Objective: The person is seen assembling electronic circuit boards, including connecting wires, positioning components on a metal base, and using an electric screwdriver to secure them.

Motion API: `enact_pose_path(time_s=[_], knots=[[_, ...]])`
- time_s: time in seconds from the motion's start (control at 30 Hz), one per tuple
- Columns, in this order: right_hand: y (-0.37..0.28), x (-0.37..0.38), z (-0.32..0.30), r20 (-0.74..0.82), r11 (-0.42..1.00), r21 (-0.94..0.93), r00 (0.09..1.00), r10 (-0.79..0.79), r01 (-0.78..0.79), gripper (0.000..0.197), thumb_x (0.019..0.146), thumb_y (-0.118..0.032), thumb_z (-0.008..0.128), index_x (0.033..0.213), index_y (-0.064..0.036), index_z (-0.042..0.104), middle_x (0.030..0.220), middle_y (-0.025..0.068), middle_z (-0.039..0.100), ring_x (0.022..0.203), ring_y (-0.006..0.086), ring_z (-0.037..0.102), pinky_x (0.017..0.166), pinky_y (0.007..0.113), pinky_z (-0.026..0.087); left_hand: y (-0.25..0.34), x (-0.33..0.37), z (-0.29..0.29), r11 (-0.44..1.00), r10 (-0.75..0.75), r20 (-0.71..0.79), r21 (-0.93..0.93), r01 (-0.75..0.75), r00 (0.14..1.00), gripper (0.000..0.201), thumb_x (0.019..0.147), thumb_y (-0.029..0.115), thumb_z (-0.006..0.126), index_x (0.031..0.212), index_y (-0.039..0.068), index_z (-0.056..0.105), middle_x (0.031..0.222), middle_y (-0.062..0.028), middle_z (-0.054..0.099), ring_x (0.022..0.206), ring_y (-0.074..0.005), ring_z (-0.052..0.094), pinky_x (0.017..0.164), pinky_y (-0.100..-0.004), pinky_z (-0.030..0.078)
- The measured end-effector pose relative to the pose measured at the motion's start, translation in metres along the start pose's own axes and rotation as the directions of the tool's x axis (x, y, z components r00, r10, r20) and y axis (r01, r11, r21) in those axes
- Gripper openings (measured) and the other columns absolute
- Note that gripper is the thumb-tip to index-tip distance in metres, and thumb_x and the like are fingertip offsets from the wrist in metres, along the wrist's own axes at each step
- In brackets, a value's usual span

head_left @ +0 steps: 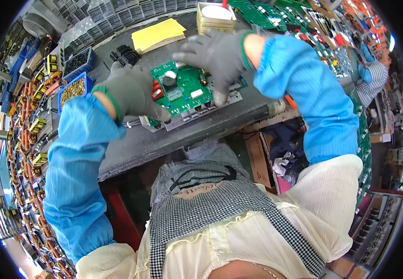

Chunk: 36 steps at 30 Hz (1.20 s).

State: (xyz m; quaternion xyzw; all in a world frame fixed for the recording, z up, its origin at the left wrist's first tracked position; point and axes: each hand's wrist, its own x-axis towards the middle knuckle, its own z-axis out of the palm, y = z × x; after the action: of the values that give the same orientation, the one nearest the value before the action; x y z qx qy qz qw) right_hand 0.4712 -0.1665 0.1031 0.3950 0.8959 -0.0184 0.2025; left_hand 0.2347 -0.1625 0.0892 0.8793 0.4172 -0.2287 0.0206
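A green circuit board (pixel 186 84) with a dark round part, a white cap and red and white components lies on the dark workbench, metal strips along its front edge. My left hand (pixel 129 90), in a grey glove with a green cuff, spreads over the board's left end. Its thumb reaches the front edge; whether it presses there I cannot tell. Over the board's right part is my right hand (pixel 218 58), gloved alike, fingers stretched out to the left and thumb pointing down toward the front edge. Nothing shows in its grasp.
Yellow sheets (pixel 158 36) and black parts (pixel 125 55) lie behind the board. Blue bins (pixel 75 88) of small brass-coloured and dark pieces stand left, near copper coils (pixel 27 139). A box with a white round item (pixel 216 18) stands at the back. A person (pixel 372 79) is far right.
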Motion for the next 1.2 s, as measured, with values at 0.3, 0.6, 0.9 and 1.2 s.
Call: enact_pose_path(time_s=[0.3,0.6,0.9,1.2], knots=[[-0.047,0.014,-0.019,-0.143,0.974,0.223,0.99,0.007,0.026,0.131,0.065,-0.043,0.097,0.168,-0.0064,0.027,0.163,0.0224,0.045,0.151,0.035,0.044,0.123,0.047,0.039,0.01,-0.002,-0.018,0.99,-0.055,0.193,-0.119,0.079,0.98,0.107,0.06,0.076,0.089,0.126,-0.005,0.07,0.116,-0.0242,0.075,0.112,-0.0385,0.073,0.099,-0.0435,0.056],[-0.068,0.018,-0.002,-0.168,0.937,0.345,0.986,0.001,0.058,0.105,0.066,-0.027,0.1,0.153,-0.0061,0.046,0.143,0.0205,0.065,0.136,0.0358,0.061,0.115,0.042,0.048,0.014,-0.002,-0.011,0.98,-0.073,0.175,-0.17,0.103,0.982,0.079,0.07,0.058,0.096,0.125,0.004,0.075,0.118,-0.0176,0.076,0.113,-0.0327,0.072,0.097,-0.0424,0.054],[-0.069,0.039,-0.005,-0.136,0.966,0.259,0.99,0.037,-0.001,0.127,0.061,-0.033,0.102,0.164,-0.0038,0.034,0.155,0.0237,0.054,0.147,0.0356,0.05,0.121,0.042,0.041,-0.004,-0.043,0.014,0.925,-0.093,-0.12,-0.378,0.041,0.988,0.098,0.075,0.063,0.09,0.144,0.001,0.06,0.132,-0.0229,0.07,0.125,-0.0361,0.066,0.104,-0.0425,0.051],[-0.086,0.036,-0.048,0.097,0.994,0.11,0.995,-0.032,0.021,0.139,0.057,-0.044,0.101,0.168,-0.0082,0.026,0.15,0.0249,0.051,0.137,0.0438,0.055,0.114,0.049,0.047,-0.036,-0.109,0.23,-0.646,-0.693,0.06,-0.492,-0.583,0.718,0.038,0.103,0.031,0.07,0.129,0.005,0.063,0.114,-0.0049,0.07,0.102,-0.0202,0.07,0.087,-0.0378,0.058]])
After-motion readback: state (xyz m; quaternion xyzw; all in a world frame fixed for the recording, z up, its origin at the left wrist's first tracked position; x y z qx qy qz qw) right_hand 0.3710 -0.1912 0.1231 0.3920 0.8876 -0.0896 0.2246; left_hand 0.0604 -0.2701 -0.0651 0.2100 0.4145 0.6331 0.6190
